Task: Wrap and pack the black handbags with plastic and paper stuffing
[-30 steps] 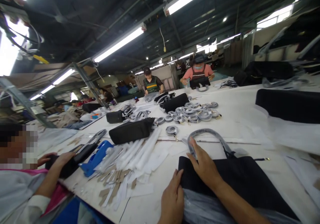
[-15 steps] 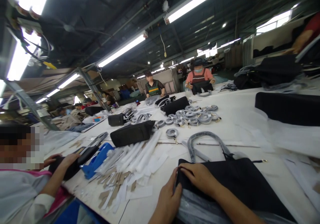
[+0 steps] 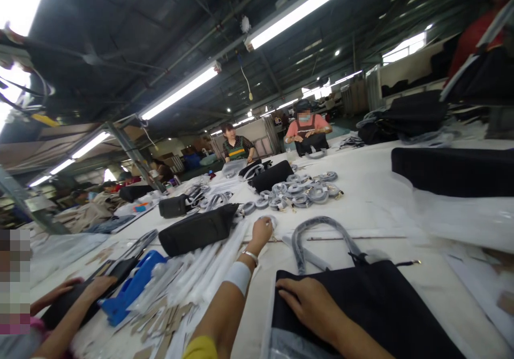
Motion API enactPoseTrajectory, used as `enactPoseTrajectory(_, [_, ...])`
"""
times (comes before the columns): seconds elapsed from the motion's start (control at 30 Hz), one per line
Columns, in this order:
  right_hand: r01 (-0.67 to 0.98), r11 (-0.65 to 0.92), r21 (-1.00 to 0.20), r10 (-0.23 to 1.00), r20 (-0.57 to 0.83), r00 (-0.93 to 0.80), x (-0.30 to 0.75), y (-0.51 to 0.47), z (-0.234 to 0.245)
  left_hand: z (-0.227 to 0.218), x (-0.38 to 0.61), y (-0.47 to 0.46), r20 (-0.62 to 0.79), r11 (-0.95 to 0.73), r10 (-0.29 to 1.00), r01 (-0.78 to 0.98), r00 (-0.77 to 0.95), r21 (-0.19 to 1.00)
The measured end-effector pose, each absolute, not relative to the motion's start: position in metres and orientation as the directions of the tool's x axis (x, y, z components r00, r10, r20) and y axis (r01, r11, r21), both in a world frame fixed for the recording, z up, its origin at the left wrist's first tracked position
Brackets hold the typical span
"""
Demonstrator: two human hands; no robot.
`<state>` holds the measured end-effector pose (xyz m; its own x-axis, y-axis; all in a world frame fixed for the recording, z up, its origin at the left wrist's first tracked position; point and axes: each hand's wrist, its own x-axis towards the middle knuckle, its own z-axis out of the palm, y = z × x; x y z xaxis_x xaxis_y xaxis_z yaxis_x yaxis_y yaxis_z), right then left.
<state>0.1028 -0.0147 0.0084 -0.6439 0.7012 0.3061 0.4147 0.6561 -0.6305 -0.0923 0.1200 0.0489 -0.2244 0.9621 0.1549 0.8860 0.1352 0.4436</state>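
Observation:
A black tote bag [image 3: 373, 300] lies in front of me, its handle [image 3: 321, 221] wrapped in clear plastic and arching beyond the top edge. My right hand [image 3: 311, 303] is on the bag's upper left corner, fingers bent at the edge and gripping it. Stretched forward over the table, my left hand [image 3: 262, 230] has its fingers curled on a plastic-wrapped coiled strap [image 3: 273, 222]; the hand partly hides the coil. Behind it lie several more coiled straps [image 3: 301, 190] with gold-coloured clips. Clear plastic covers the bag's lower left part.
Left of my arm are white wrapped strips [image 3: 219, 254], brown card pieces [image 3: 171, 319], a blue tape dispenser [image 3: 134, 289] and a black bag [image 3: 198, 229]. A co-worker's hands [image 3: 96, 289] hold a black item at left. Two people stand across the table. Another black bag [image 3: 453, 170] lies right.
My left hand has left the bag's edge and reached forward to the single coiled strap. My right hand stays at the bag's corner. The view has shifted to the right.

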Motion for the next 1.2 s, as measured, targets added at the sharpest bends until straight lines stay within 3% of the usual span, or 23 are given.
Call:
enactPoseTrajectory(0.23, [0.445, 0.651, -0.615, 0.715, 0.3, -0.632, 0.103, -0.017, 0.009, 0.023, -0.088, 0.146, 0.108, 0.238, 0.956, 0.936, -0.273, 0.26])
enactPoseTrajectory(0.7, [0.475, 0.688, -0.549, 0.702, 0.338, -0.626, 0.102, -0.017, 0.012, 0.073, -0.098, 0.106, 0.125, 0.141, 0.977, 0.964, -0.172, 0.225])
enactPoseTrajectory(1.07, [0.564, 0.641, -0.521, 0.765, 0.366, -0.53, 0.103, -0.018, 0.017, 0.039, -0.027, 0.12, -0.038, 0.023, 0.999, 0.936, -0.01, 0.351])
enactPoseTrajectory(1.2, [0.565, 0.64, -0.52, 0.765, 0.363, -0.533, 0.102, -0.019, 0.018, 0.038, -0.016, 0.128, -0.088, 0.029, 0.996, 0.893, 0.012, 0.449])
